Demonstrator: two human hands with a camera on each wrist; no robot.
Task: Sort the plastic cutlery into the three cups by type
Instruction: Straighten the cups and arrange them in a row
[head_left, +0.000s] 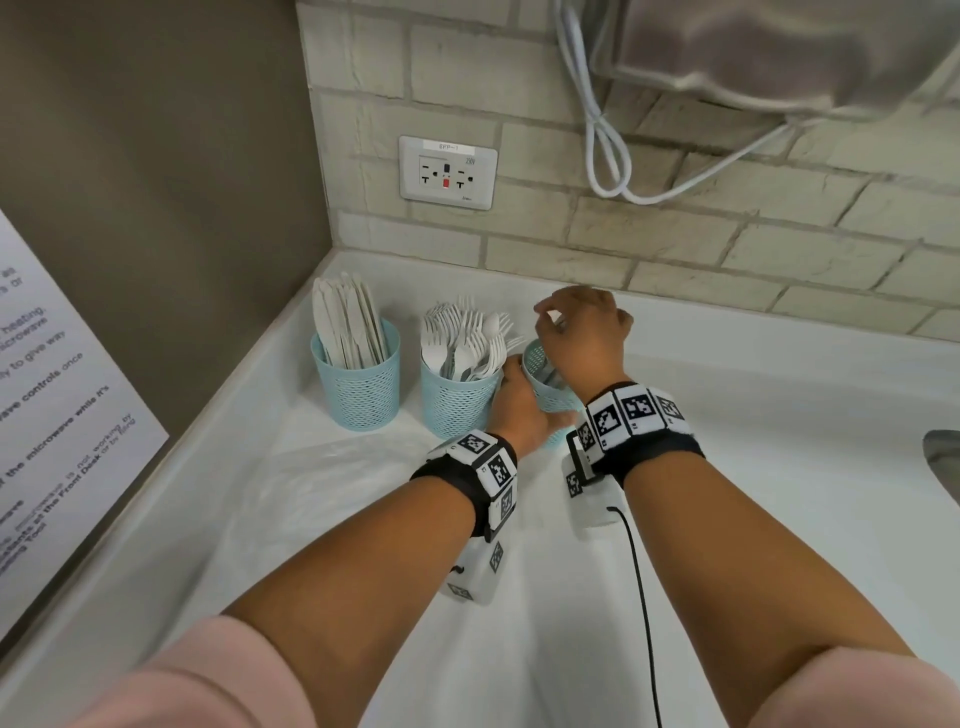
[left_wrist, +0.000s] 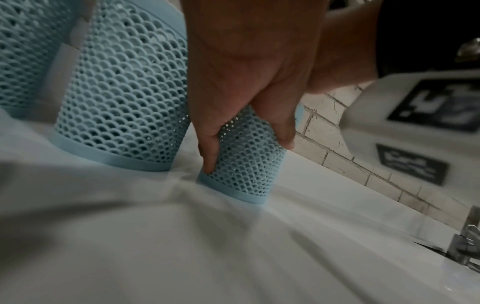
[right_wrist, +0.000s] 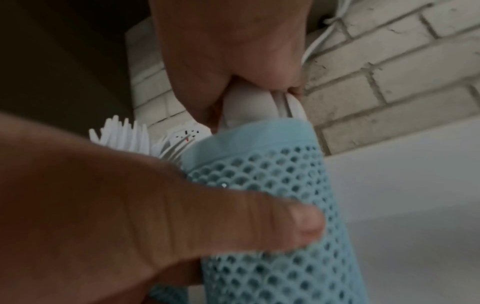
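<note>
Three light-blue mesh cups stand in a row on the white counter. The left cup holds knives. The middle cup holds forks with a few spoons mixed in. My left hand grips the right cup, which leans a little; thumb and fingers wrap the mesh of this cup. Just above the cup's mouth, my right hand pinches a small bunch of white spoons, their lower ends inside the cup.
A brick wall with a socket and a hanging white cable runs behind the cups. A printed notice hangs on the left wall. Crumpled clear plastic lies before the cups. A sink edge and tap are at the right.
</note>
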